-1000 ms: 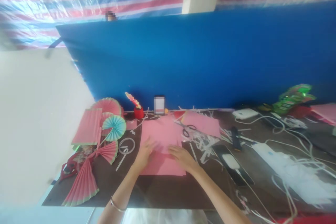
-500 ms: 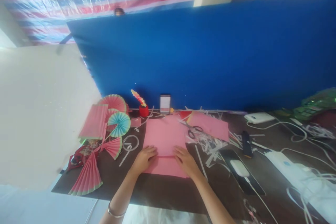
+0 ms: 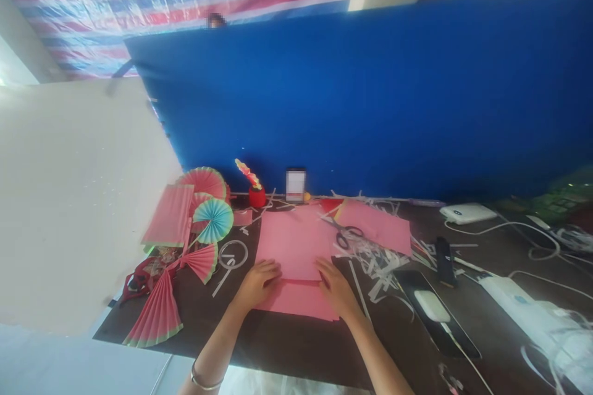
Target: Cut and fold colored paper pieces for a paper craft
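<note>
On my feed, the left hand [image 3: 259, 282] and right hand [image 3: 337, 289], fingers loosely curved, touch the pink paper [image 3: 296, 244] lying on the dark table [image 3: 287, 339]. I can't tell whether either grips it.

Table [image 3: 296, 345]: paper [image 3: 294, 241] mid-surface, near front edge. Fans [image 3: 156, 316] along left edge. Cup [image 3: 257, 198] at back edge, board [image 3: 333, 99] behind. Scissors [image 3: 341, 241] at paper's right edge, strips [image 3: 382, 284] beside. Phone [image 3: 411, 282] farther right, then power strip [image 3: 504, 291].
</note>
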### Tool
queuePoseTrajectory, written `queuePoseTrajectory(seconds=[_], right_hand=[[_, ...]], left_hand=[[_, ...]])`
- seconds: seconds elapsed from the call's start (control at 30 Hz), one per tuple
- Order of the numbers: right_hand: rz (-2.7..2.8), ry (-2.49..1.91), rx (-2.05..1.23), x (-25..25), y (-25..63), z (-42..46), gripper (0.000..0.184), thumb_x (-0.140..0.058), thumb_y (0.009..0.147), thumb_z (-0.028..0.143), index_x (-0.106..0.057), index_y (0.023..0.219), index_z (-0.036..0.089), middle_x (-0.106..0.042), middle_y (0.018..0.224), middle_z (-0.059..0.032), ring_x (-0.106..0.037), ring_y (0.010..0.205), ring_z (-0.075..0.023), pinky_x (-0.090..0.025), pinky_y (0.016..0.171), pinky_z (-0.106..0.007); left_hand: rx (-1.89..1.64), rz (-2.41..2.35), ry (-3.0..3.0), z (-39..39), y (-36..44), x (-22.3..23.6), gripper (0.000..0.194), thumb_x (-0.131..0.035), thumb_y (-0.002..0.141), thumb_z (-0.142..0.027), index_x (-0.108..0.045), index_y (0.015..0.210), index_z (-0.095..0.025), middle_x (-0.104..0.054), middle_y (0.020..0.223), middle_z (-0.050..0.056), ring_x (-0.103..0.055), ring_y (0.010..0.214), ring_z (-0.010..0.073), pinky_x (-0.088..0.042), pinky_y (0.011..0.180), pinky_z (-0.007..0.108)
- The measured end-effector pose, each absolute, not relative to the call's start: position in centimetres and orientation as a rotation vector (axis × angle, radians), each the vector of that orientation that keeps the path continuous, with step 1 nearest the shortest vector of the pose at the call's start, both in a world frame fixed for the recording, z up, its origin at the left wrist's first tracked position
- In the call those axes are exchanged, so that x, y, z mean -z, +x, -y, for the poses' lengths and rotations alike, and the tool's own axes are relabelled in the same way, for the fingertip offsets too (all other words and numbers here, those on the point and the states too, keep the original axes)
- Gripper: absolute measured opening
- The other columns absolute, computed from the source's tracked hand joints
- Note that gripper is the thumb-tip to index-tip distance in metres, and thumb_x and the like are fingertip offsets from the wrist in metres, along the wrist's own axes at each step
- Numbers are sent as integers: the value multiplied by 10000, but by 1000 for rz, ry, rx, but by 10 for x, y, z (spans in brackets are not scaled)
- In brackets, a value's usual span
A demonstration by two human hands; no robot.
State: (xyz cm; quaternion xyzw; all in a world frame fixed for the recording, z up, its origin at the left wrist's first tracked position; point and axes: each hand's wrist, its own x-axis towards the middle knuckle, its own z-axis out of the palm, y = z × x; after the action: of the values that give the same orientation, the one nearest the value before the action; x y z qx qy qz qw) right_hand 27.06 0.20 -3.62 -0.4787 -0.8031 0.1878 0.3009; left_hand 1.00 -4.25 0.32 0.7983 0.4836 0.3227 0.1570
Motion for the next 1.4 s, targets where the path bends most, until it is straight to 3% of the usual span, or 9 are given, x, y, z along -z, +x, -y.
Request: queuePoseTrajectory(seconds=[0.27, 0.47, 0.67, 1.07, 1.4], right_hand=[[2087, -1252, -470, 33, 269, -1, 506, -408, 677, 71, -540, 1153, 182, -540, 1229, -88, -466, 1169, -212, -354, 1008, -443], [1999, -1196, -344, 19, 269, 5, 293, -417, 809, 186, -577, 1054, 203, -619, 1071, -87, -557, 1035, -218, -445, 917, -430], [1798, -1207, -171, 14, 279, 8, 231, -388, 841, 202, -577, 974, 197, -633, 948, -88, -589, 933, -213, -476, 845, -407], [1903, -1212, -272, 15, 278, 1, 227, -379, 832, 211, -578, 941, 193, -628, 927, -77, -599, 889, -195, -493, 791, -357], [1865, -1245, -316, 6, 276, 2, 229, -389, 830, 271, -585, 920, 191, -634, 921, -84, -601, 866, -199, -490, 764, -346]], left_hand=[[-907, -1365, 2272, 41, 8, -2, 266, -451, 859, -278, -624, 1058, -241, -620, 1127, 47, -515, 1126, 195, -377, 990, 441], [-934, -1359, 2240, 43, 9, -5, 247, -488, 839, -287, -640, 1025, -235, -630, 1107, 55, -524, 1113, 201, -386, 980, 434], [-949, -1330, 2241, 43, 9, -8, 246, -534, 804, -240, -634, 1029, -235, -627, 1112, 53, -530, 1102, 193, -392, 975, 418], [-1034, -1360, 2146, 43, 9, -8, 211, -528, 801, -277, -669, 940, -205, -643, 1070, 58, -555, 1052, 186, -432, 943, 367], [-1155, -1435, 2117, 42, 3, 5, 277, -556, 791, -287, -627, 1051, -225, -615, 1119, 60, -514, 1119, 201, -441, 952, 398]])
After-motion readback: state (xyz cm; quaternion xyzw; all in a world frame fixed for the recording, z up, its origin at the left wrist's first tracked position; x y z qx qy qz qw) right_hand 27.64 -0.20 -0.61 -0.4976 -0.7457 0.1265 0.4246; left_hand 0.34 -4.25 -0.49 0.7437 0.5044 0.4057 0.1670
